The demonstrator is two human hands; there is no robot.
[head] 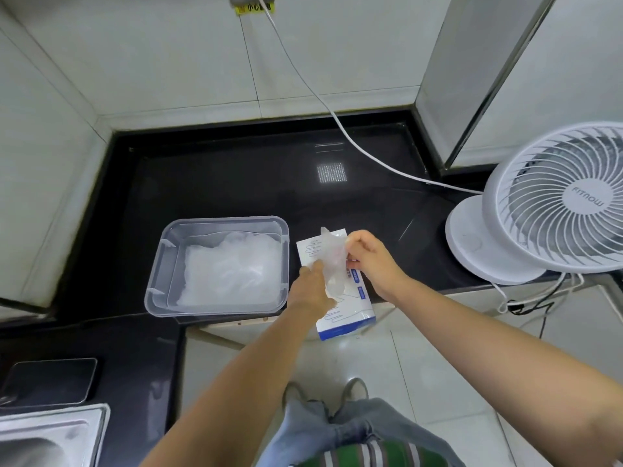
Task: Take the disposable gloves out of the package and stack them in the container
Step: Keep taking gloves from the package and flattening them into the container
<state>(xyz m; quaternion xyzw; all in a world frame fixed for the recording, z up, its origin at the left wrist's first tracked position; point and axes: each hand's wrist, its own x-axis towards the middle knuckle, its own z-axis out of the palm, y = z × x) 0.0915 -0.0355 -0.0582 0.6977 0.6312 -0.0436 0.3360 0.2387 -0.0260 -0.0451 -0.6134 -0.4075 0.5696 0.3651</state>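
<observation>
A white and blue glove package (pixel 344 311) lies at the front edge of the black counter, overhanging it a little. A clear disposable glove (pixel 332 261) is stretched above the box. My left hand (pixel 313 291) pinches its lower end, and my right hand (pixel 367 254) pinches its upper part. To the left stands a clear plastic container (pixel 161 264) holding a stack of clear gloves (pixel 232 267).
A white desk fan (pixel 546 203) stands on the counter at the right, its white cable (pixel 337 123) running up the tiled wall. A steel sink (pixel 43 436) and a dark tray (pixel 50 379) sit at the lower left. Bare black counter lies behind the container.
</observation>
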